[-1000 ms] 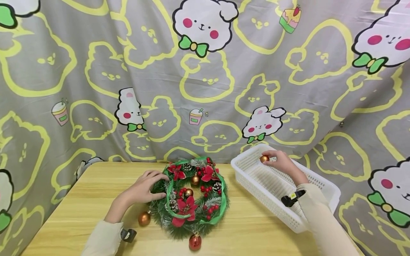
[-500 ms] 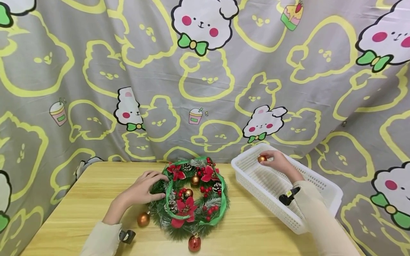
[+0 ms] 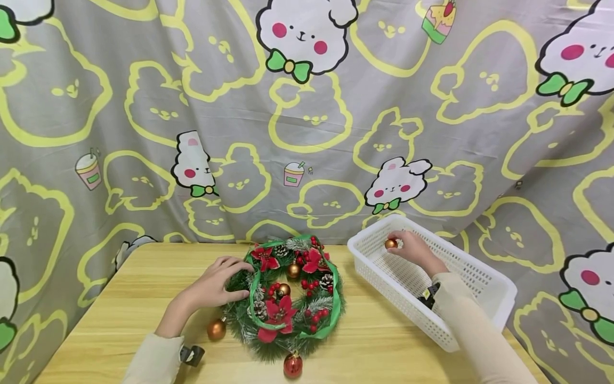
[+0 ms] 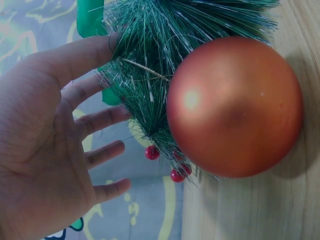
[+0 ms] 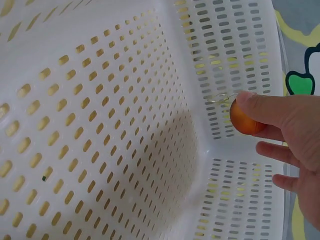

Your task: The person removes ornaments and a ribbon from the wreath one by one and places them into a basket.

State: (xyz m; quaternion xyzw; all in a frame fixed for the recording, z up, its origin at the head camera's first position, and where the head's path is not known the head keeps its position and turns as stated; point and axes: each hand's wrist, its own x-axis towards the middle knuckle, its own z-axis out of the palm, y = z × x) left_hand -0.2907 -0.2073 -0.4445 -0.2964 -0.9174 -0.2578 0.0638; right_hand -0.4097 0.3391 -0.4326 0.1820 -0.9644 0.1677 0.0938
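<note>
The right hand (image 3: pixel 413 249) pinches a small orange-gold Christmas ball (image 5: pixel 244 118) between thumb and fingers, inside the far end of a white perforated plastic basket (image 3: pixel 403 304). A string loop trails from the ball in the right wrist view. At the left side of a green Christmas wreath (image 3: pixel 240 320), the left hand (image 3: pixel 216 282) rests with spread, relaxed fingers against the needles. The wreath bears red flowers, berries, pine cones, a green ribbon (image 3: pixel 336 298) and gold balls. Near the left wrist, a matte orange ball (image 4: pixel 235 107) hangs or lies at the wreath's edge.
A shiny red ball (image 3: pixel 293 366) lies at the wreath's front edge on the wooden table (image 3: pixel 129 282). Behind the table hangs a grey patterned curtain (image 3: pixel 316 133). The basket stands at the table's right side, angled, its walls raised around the right hand.
The right hand, still holding the small ball, has moved slightly left and lower into the basket. The left hand stays at the wreath.
</note>
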